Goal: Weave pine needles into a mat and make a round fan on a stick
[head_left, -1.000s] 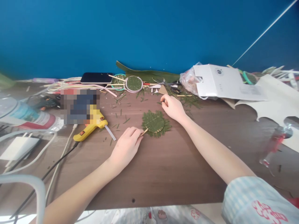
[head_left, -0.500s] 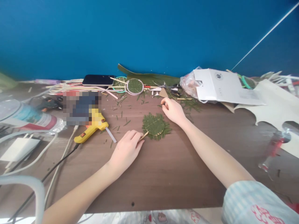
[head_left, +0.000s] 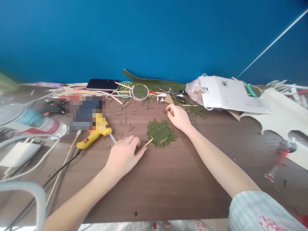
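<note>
1. On the brown table (head_left: 168,179), my left hand (head_left: 122,157) pinches the stick of the leaf fan (head_left: 158,132).
2. Beyond it, my right hand (head_left: 178,117) curls closed, gripping nothing I can make out.
3. Far back, a round frame (head_left: 140,91) holds green needles.

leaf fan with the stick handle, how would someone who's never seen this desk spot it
On the brown desk below the blue wall, look between the two hands. The leaf fan lies flat there, the left hand pinching its stick; unlike the ringed one behind, its edge is ragged.
</note>
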### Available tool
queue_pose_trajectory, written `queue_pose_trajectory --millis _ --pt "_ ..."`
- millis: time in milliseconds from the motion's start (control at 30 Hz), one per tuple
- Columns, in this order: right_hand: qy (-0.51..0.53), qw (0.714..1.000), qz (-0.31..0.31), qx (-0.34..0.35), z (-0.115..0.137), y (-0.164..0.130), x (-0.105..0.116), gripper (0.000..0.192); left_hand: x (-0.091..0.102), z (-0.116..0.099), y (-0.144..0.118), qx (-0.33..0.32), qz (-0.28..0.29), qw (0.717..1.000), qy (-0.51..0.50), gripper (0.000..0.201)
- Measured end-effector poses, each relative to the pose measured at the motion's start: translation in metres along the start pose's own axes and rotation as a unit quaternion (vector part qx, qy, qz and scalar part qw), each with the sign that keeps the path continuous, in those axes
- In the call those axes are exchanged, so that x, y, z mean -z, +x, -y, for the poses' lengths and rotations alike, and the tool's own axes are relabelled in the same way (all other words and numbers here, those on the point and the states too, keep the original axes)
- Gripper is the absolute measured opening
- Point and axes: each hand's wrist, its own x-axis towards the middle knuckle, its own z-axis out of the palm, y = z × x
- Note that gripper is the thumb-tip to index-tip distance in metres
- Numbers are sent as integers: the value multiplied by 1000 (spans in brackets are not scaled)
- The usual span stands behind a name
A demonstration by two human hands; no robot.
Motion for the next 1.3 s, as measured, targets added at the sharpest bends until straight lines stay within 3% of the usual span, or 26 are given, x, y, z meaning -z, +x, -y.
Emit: queue_pose_trajectory --millis 300,533,833,1133,1233,1300 --pt "0 1000 2 -4 0 0 0 17 -1 1 -2 -82 44 993 72 19" --pt "1 1000 0 -7 -1 0 -1 17 0 0 -1 -99 49 989 94 16" --pt "5 1000 -2 -7 -1 0 -1 16 -4 1 0 -109 38 989 96 16" --pt "9 1000 -3 -1 -2 1 -1 16 -7 3 0 -144 -15 984 103 16" --pt "10 1000 -7 3 -2 0 -2 16 -3 2 2 -128 -42 988 76 23" --pt "10 1000 -9 1 -2 0 -3 16 0 0 3 -77 -40 996 21 28"
